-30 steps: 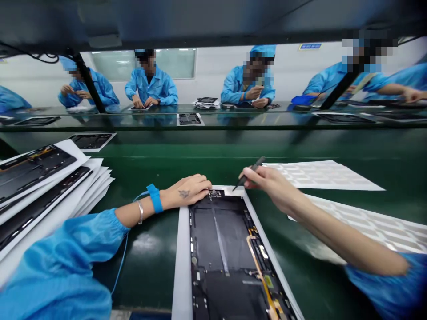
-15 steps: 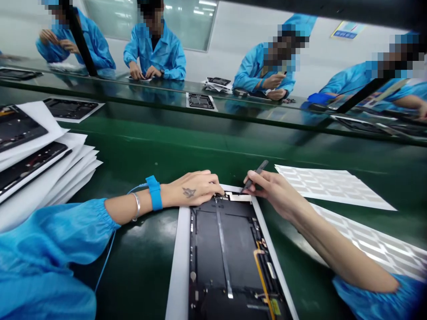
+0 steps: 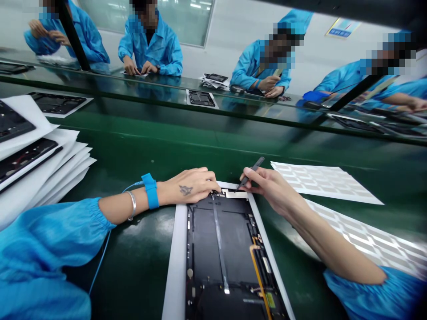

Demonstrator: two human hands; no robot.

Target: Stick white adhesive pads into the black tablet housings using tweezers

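Note:
An opened tablet chassis [image 3: 227, 249] with a white frame lies lengthwise in front of me on the green belt [image 3: 200, 146]. My left hand [image 3: 190, 189] rests on its far left corner, fingers curled down and pressing on the top edge. It wears a blue wrist strap [image 3: 150, 191] and a metal bangle. My right hand [image 3: 267, 182] pinches dark tweezers [image 3: 248, 174] whose tip touches a pale strip [image 3: 235, 194] at the chassis's top edge.
A stack of tablet chassis on white sheets [image 3: 33, 160] sits at the left. Two sheets of pale stickers [image 3: 323, 182] lie at the right. One more chassis [image 3: 56, 102] lies farther on the belt. Several people in blue coats work across the line.
The view has tilted upward and shifted slightly. Both hands stay at the chassis's top edge; the tweezers' tip has settled onto the pale strip.

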